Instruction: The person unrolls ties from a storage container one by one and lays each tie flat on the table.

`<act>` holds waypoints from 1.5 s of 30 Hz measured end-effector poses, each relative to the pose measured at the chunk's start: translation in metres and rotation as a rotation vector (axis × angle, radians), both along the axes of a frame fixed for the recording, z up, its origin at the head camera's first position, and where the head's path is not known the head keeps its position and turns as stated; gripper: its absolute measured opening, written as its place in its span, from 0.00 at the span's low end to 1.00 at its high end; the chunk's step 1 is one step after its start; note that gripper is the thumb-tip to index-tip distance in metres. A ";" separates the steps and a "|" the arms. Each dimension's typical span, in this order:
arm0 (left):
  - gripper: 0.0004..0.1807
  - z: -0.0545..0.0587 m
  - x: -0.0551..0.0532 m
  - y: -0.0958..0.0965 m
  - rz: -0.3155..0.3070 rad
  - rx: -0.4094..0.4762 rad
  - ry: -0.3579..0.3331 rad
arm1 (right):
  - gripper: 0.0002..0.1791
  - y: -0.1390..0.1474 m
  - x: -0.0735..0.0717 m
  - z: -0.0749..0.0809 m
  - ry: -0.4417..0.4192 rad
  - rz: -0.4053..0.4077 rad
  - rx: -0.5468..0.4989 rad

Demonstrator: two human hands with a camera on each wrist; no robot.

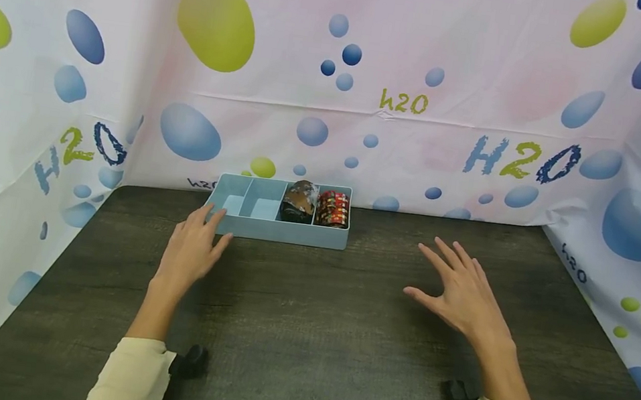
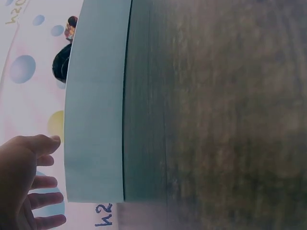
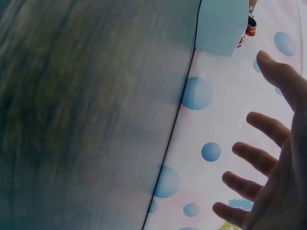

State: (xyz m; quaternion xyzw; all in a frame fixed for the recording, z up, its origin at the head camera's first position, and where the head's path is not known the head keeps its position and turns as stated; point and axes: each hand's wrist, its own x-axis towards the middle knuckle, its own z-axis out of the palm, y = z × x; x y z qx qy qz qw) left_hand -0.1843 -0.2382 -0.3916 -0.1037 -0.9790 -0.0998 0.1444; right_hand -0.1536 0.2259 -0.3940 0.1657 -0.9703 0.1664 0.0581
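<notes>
A light blue divided box (image 1: 268, 230) stands at the back of the table. In its third compartment from the left sits a dark rounded item (image 1: 299, 202) with a brown and grey mottled top. A stack of red patterned round pieces (image 1: 333, 209) fills the rightmost compartment. My left hand (image 1: 188, 247) is at the box's left front corner, fingers spread, and its fingertips overlap the rim in the head view. Well to the right of the box, my right hand (image 1: 463, 298) hovers over the table with fingers spread and nothing in it.
The dark wood-grain table (image 1: 303, 333) is walled at the back and sides by a white sheet (image 1: 293, 41) with blue and green spots. The box's two left compartments show bare floors. A dark device (image 1: 191, 361) sits at the left wrist, another (image 1: 459, 393) at the right.
</notes>
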 end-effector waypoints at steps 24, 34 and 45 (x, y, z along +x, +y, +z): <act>0.32 -0.006 -0.028 -0.012 0.167 0.156 -0.146 | 0.47 -0.001 -0.001 -0.003 0.008 0.000 -0.018; 0.29 -0.010 -0.035 -0.018 0.232 0.374 -0.140 | 0.47 -0.004 -0.005 -0.001 -0.006 0.000 -0.033; 0.29 -0.011 -0.040 -0.024 0.214 0.624 -0.172 | 0.47 -0.007 -0.009 0.002 -0.015 -0.008 -0.033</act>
